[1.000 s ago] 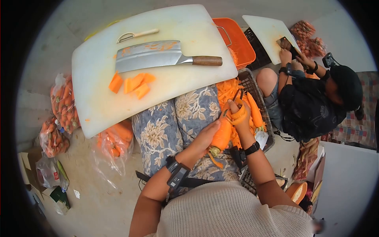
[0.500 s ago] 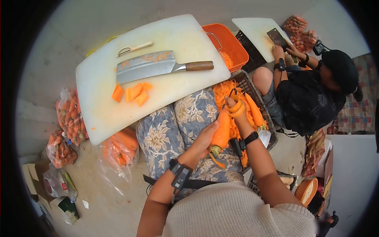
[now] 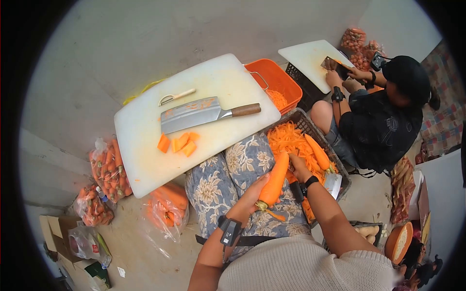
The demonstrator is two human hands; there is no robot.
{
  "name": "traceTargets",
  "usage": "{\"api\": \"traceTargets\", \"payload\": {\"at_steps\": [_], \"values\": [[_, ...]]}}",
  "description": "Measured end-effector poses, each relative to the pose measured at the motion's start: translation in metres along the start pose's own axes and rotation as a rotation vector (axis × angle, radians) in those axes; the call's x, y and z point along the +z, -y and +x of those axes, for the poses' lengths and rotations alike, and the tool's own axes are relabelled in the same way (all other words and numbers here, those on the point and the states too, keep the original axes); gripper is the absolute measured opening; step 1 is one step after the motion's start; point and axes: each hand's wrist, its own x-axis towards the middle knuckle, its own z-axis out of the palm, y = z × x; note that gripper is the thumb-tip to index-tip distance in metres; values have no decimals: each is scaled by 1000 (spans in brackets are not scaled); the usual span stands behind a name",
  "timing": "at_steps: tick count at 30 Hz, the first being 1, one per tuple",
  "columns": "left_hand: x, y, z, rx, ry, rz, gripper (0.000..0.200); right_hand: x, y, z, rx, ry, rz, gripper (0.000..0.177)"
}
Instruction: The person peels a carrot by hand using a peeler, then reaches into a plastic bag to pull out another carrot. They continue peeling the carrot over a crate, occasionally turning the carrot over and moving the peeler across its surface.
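Clock directions are taken from the held carrot (image 3: 274, 180). The cutting board (image 3: 145, 150) occupies 10 o'clock; its nearest corner is apart from the carrot tip. On the board, the cleaver (image 3: 194, 116) lies fully within the edges, its handle pointing to 3 o'clock; cut carrot pieces (image 3: 181, 141) sit just below the blade. The peelings crate (image 3: 343, 180) extends from 1 to 3 o'clock, its far rim bounding that side. The co-worker (image 3: 383, 123) sits at 2 o'clock, beyond the crate. A band of floor (image 3: 180, 257) runs at 8 o'clock, between the bagged carrots (image 3: 167, 206) and the left forearm.

The carrot is above the patterned cloth (image 3: 208, 189), stem end at 7 o'clock, tip just before 1 o'clock. The left hand (image 3: 253, 193), at 8 o'clock, grips the stem half. The right hand (image 3: 299, 169), at 2 o'clock, is beside the upper half; its fingers are partly hidden, and its grip cannot be determined. A peel strip (image 3: 276, 216) hangs near the stem end.
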Motion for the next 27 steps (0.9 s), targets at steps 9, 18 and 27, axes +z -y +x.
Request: {"api": "traceTargets", "payload": {"at_steps": [9, 18, 27], "values": [[-6, 3, 6, 22, 72, -142, 54, -17, 11, -49, 22, 26, 277, 16], [5, 4, 3, 63, 16, -124, 52, 66, 52, -180, -572, 218, 4, 25], [4, 5, 2, 58, -148, -133, 48, 88, 27, -170, -808, 166, -281, 28]]}}
